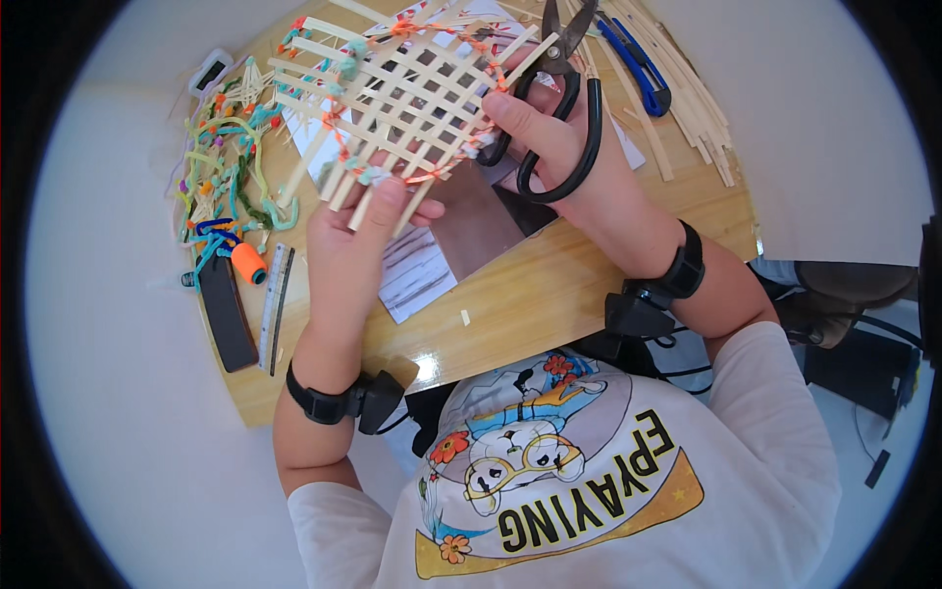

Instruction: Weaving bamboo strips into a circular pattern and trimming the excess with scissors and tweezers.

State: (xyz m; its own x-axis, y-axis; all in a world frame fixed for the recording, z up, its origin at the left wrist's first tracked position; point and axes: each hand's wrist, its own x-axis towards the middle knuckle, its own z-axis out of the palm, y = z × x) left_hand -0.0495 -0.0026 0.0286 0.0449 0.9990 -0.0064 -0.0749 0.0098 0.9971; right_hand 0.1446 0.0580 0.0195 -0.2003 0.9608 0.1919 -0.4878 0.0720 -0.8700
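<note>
Coloured yarn (241, 185) lies along the left edge of the surface (520, 304). The left hand (351, 240) has its grip closed on the woven lattice (420, 103), held above the surface; the right hand (554, 142) grips its right rim and carries black-handled scissors (555, 64). Wooden strips (692, 88) line the right edge.

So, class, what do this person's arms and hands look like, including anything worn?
The left hand and right hand are bare. Each forearm wears a black strap carrying a chunky black module; a thin dark cable shows beside the left module. The short sleeves are white.
</note>
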